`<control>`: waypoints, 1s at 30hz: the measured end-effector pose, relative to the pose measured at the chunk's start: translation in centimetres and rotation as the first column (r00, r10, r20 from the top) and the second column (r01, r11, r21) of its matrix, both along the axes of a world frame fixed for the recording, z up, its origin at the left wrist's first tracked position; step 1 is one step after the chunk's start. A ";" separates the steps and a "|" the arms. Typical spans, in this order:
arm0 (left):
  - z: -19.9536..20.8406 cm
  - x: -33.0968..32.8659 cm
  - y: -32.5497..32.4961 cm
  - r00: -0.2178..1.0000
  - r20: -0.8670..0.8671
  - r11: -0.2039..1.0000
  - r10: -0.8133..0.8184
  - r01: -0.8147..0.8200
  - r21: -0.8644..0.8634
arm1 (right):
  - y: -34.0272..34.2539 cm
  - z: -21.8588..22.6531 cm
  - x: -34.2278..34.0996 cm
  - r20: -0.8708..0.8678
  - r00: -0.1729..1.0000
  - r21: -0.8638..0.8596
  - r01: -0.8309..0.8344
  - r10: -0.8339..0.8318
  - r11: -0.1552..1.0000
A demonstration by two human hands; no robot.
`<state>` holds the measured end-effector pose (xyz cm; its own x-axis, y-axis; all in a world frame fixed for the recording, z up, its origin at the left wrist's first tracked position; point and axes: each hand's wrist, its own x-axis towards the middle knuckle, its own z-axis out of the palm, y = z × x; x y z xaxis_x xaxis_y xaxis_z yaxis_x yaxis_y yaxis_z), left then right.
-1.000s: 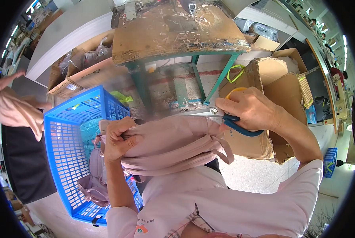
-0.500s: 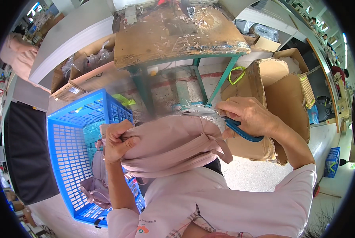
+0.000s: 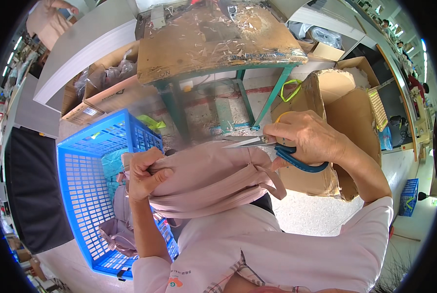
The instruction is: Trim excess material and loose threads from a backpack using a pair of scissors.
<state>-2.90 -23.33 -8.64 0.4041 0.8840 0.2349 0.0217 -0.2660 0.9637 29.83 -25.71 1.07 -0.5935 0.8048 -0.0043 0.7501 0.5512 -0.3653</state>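
Observation:
A dusty-pink fabric bag with a zipper and a strap is held up in front of my body. My left hand grips its left end, thumb pressed on the fabric. In my right hand is a pair of scissors with blue-and-yellow handles. Its blades point left along the bag's upper edge; whether they touch the fabric I cannot tell.
At left a blue plastic crate holds more pink bags and teal packets. Ahead stands a worn wooden table littered with scraps. An open cardboard box sits right. Another person is at the far left.
The scissors have shifted slightly and their blades show more clearly, with the yellow handle now visible. My left hand and the bag stay nearly still. The person at far left has moved.

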 end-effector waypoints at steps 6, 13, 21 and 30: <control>-0.3 0.0 0.1 0.999 0.034 1.000 0.004 -0.004 0.010 | 0.2 -0.7 0.1 -0.069 0.996 0.086 -0.046 0.052 0.995; -0.3 -0.1 0.4 1.000 -0.014 1.000 0.014 -0.014 -0.017 | 0.5 -1.7 0.3 -0.090 0.995 0.107 -0.030 0.040 0.994; -0.4 -0.2 0.8 1.000 -0.016 1.000 -0.006 0.006 0.005 | 1.5 -1.9 1.0 -0.182 0.971 -0.134 0.134 -0.157 0.982; -0.5 -1.3 1.7 0.971 -0.235 0.997 0.049 -0.032 0.074 | -1.0 -7.7 -2.3 -0.555 0.644 -0.572 0.164 -0.526 0.804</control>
